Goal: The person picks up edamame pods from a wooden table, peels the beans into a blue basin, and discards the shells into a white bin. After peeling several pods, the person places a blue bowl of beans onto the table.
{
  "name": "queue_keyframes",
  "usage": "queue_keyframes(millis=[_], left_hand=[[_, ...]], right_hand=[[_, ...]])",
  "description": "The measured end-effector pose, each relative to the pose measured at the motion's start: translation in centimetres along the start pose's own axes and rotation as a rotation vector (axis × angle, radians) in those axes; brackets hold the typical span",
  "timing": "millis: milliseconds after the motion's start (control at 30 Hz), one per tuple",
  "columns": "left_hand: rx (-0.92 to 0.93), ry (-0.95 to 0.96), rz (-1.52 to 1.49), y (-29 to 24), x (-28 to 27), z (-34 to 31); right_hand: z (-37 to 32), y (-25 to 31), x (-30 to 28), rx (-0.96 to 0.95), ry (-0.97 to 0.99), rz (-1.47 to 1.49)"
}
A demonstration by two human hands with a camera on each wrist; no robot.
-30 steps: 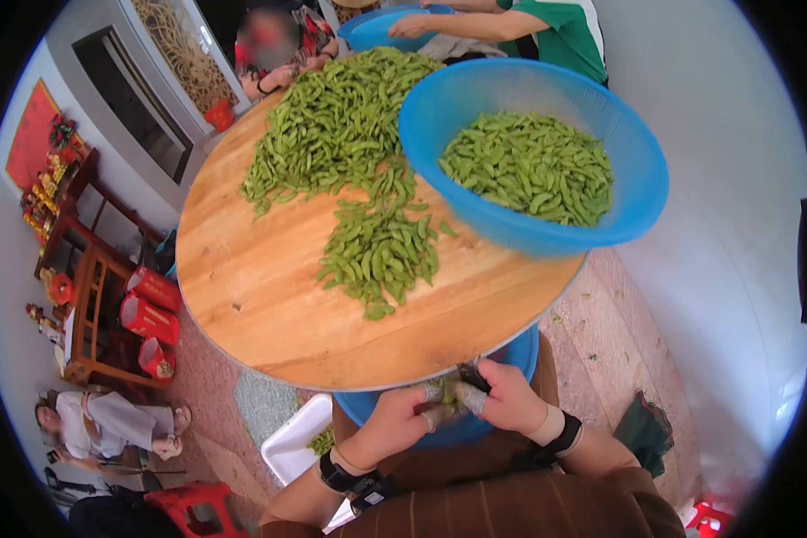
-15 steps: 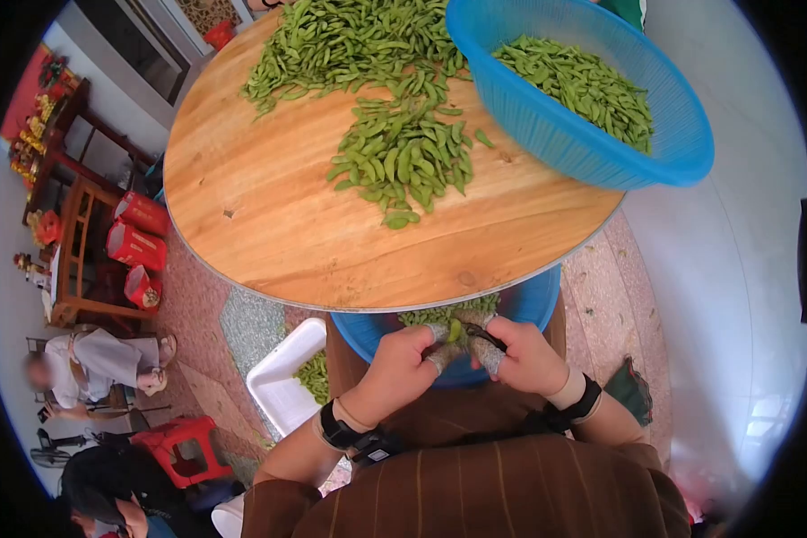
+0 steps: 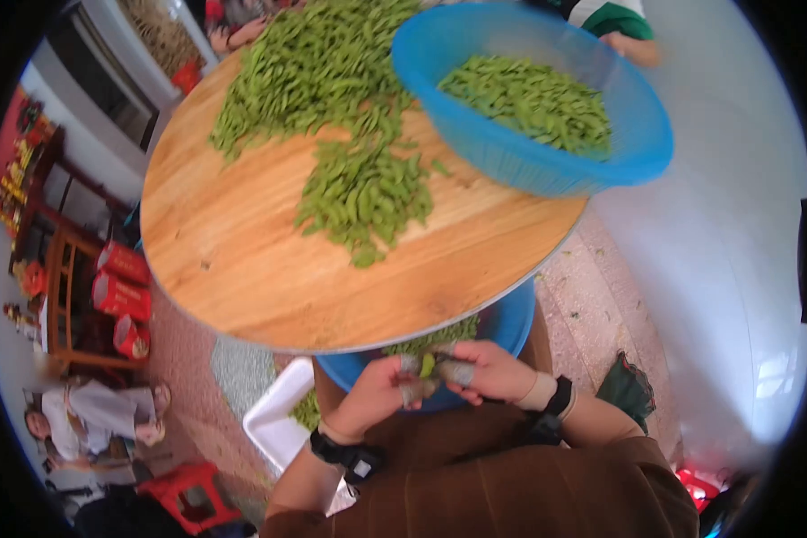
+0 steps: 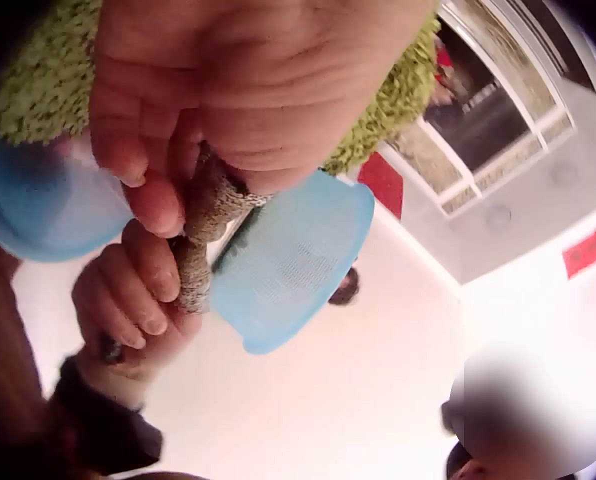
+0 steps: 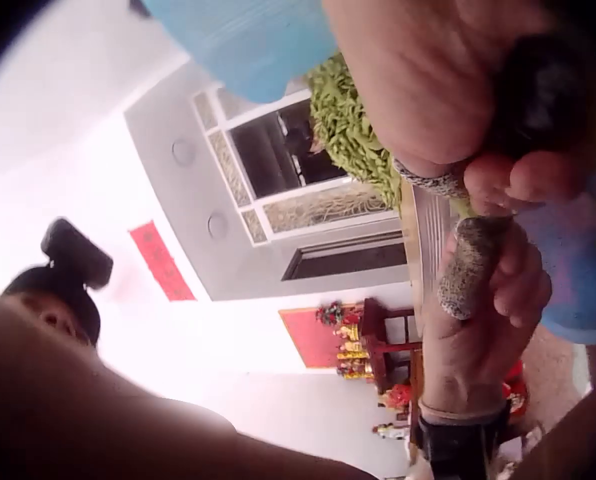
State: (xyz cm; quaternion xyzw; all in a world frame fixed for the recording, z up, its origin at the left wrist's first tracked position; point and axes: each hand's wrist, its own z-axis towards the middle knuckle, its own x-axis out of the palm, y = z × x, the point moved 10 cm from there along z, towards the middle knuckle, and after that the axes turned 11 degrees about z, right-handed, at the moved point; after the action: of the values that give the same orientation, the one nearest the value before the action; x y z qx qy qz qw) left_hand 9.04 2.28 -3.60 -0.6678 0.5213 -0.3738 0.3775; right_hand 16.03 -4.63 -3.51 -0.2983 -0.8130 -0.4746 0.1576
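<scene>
So the left hand (image 3: 377, 390) is pinching a green pod (image 3: 428, 365), and the right hand (image 3: 498, 370) is curled round a dark object (image 5: 546, 95), its covered fingertips right up near the pod too. The pod sits between the two hands, seemingly above the near side of the blue tub (image 3: 518, 314). My worry: everything's crammed close together, so if that dark object has an edge, a slip could nick a finger — the grey coverings (image 3: 462, 372) only help where they sit. They might also dull the grip, letting the pod squirt out onto the lap or floor. As for what I can't make out: the dark object's working end is lost among the fingers, so no idea if it's a blade. The tabletop (image 3: 242, 291) cuts off the tub's far side, the head view is smeary, and fingers block most of the pod in both wrist views.
</scene>
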Motion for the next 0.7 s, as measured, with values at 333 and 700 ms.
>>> queue_keyframes(millis=[333,700], left_hand=[[0.362,-0.359,1.135,-4.1,-0.5,0.0],[-0.181,0.045,-0.09,4.2,0.6,1.2]], right_hand=[[0.5,-0.9,-1.3,-0.053,0.001,-0.086],[-0.1,-2.6,-2.5,-0.032,0.035,0.001]])
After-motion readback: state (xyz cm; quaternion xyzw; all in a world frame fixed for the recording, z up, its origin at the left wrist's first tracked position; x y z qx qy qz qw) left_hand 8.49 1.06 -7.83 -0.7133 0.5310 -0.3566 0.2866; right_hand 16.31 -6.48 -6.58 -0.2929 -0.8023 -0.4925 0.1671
